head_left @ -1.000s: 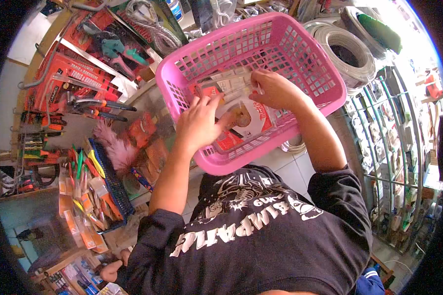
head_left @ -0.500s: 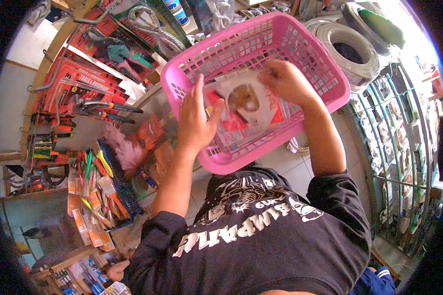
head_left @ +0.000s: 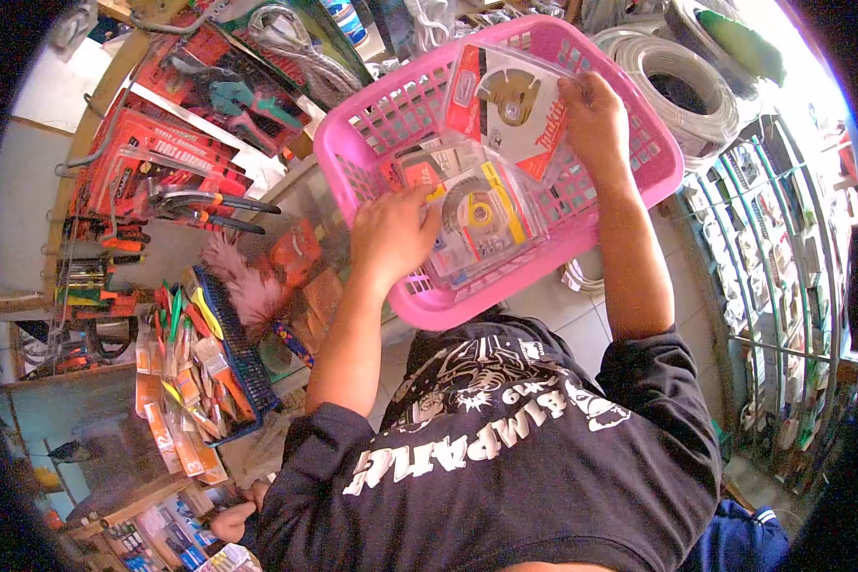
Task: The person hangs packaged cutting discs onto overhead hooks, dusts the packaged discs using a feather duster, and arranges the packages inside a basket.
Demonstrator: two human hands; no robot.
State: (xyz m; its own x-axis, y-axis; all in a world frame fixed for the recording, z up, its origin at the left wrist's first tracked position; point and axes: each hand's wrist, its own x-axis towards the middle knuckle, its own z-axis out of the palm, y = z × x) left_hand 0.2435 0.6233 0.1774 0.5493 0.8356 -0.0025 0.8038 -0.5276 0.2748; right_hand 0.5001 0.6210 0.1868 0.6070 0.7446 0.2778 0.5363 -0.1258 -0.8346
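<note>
A pink plastic basket (head_left: 405, 310) tilts in front of my body. My right hand (head_left: 601, 124) is closed on the right edge of a red and white Makita cutting disc packet (head_left: 517, 95), raised toward the basket's far side. Its disc shows through clear plastic. Below it lies a clear disc pack (head_left: 484, 217) with yellow strips and a yellow 6. My left hand (head_left: 391, 234) is closed at that pack's left edge, its fingertips partly hidden. More packs (head_left: 431, 167) peek out beneath, partly covered.
Coiled white cable (head_left: 682, 91) sits beyond the basket's right side. Carded tools (head_left: 176, 172) and pliers (head_left: 214, 205) hang at left. Below them, a dark blue basket (head_left: 234, 353) stands near paintbrushes and handles. A wire rack (head_left: 772, 276) lines the right side.
My right hand has lifted the Makita disc packet up and away from the stack, uncovering the yellow-striped pack. My left hand has lowered and closed in on the stack's left edge.
</note>
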